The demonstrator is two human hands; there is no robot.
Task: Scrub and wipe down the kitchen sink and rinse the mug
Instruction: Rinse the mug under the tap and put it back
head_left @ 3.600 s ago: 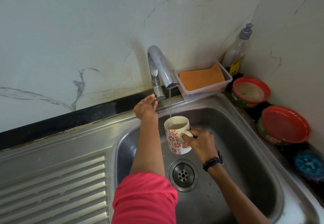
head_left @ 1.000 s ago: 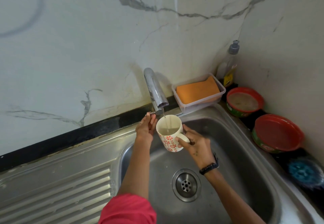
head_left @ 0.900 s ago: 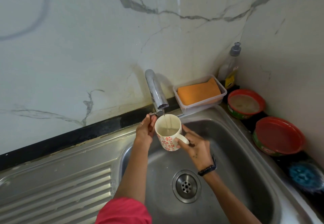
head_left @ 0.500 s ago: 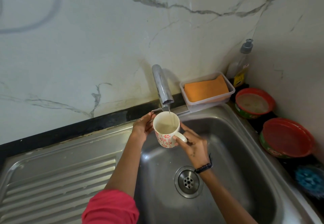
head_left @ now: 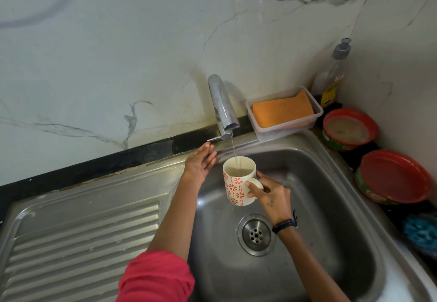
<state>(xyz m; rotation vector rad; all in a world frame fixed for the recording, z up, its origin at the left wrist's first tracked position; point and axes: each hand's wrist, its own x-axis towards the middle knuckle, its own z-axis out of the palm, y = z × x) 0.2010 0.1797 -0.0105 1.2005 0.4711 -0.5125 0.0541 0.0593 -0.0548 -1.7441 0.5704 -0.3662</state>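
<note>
From the head view, the right hand [head_left: 272,195] grips the handle of the mug [head_left: 238,181], holding it upright over the sink [head_left: 331,183], just below the tap [head_left: 222,105]. A thin stream of water [head_left: 234,148] falls from the tap into the mug. The left hand [head_left: 199,163], fingers straight and holding nothing, lies just under the tap's lever [head_left: 214,138].

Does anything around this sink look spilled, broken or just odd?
Nothing looks spilled or broken. The mug is upright under a thin stream from the tap, held by the right hand. The left hand is open just below the tap's lever. One oddity: the seal along the sink's back edge looks ragged and stained.
</note>
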